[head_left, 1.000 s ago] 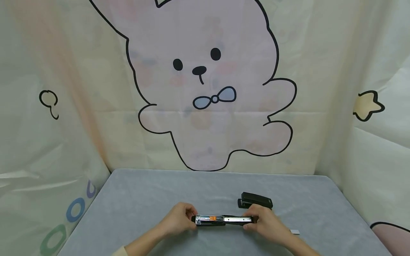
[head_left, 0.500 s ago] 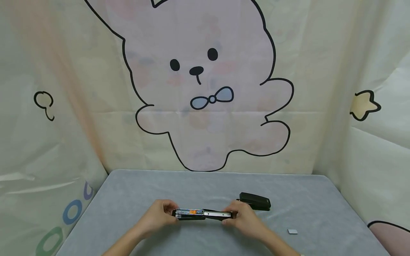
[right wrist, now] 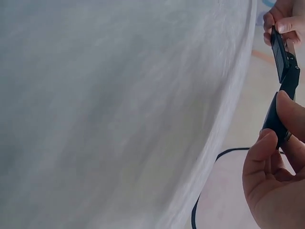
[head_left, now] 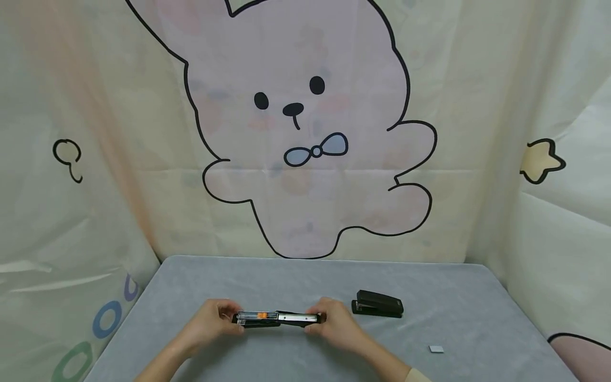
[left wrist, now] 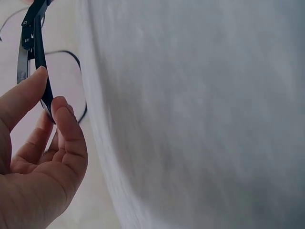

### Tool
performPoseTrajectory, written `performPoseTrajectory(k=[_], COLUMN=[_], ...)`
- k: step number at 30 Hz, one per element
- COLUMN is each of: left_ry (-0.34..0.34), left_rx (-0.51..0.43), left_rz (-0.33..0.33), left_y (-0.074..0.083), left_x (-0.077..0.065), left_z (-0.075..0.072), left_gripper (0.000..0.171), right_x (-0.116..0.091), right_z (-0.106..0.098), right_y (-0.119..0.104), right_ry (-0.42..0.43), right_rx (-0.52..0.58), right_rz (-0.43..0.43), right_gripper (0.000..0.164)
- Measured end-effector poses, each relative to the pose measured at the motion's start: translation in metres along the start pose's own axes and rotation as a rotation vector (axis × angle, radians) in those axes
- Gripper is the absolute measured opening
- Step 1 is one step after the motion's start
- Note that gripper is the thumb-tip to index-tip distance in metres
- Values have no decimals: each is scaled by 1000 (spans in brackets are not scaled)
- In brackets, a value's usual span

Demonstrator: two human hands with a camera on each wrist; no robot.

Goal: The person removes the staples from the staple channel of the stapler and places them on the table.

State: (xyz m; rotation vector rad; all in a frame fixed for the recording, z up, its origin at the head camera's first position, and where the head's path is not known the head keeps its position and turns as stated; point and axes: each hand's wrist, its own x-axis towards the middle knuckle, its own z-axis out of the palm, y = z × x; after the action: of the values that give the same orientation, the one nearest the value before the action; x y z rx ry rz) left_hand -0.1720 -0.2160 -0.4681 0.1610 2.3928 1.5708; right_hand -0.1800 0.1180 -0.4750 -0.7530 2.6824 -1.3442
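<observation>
A black stapler [head_left: 277, 318], folded wide open, is held level above the table with its metal channel and an orange part inside showing. My left hand [head_left: 212, 321] pinches its left end between thumb and fingers; the left wrist view shows that thumb [left wrist: 28, 93] on the black casing. At the opposite end, my right hand [head_left: 334, 323] grips the stapler with thumb and fingers, also seen up close in the right wrist view, where the black casing [right wrist: 274, 119] sits between them. Whether staples lie in the channel is too small to tell.
A second black stapler [head_left: 378, 304], closed, stands on the grey cloth-covered table [head_left: 286, 276] behind and right of my right hand. A small whitish block [head_left: 436, 349] lies near the right front. A curtain with a cartoon animal [head_left: 305, 212] hangs behind the table.
Both hands have carried the opened stapler to the left. The second stapler and the small whitish block, partly covered earlier, now show fully. My grip at both ends looks the same.
</observation>
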Motion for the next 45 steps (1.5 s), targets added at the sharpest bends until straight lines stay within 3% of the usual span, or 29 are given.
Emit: performPoseTrajectory(k=[10,25,36,45], left_ry=[37,129,150,156], left_rx=[43,179,234,267], left_rz=[-45,-84,-69,-87], left_y=[-13,-23,-22,-18], left_x=[0,9,10,9], left_z=[-18,-21,-18,-14], left_gripper=[38,35,31,33], right_x=[17,33,33,26], right_z=[22,37,40,34], right_y=[-4,-4,-4,-2], right_ry=[-34,-107,-153,-160], right_rx=[-26,-147,-84,27], right_rz=[-19,38,123,126], right_gripper=[18,19,20,30])
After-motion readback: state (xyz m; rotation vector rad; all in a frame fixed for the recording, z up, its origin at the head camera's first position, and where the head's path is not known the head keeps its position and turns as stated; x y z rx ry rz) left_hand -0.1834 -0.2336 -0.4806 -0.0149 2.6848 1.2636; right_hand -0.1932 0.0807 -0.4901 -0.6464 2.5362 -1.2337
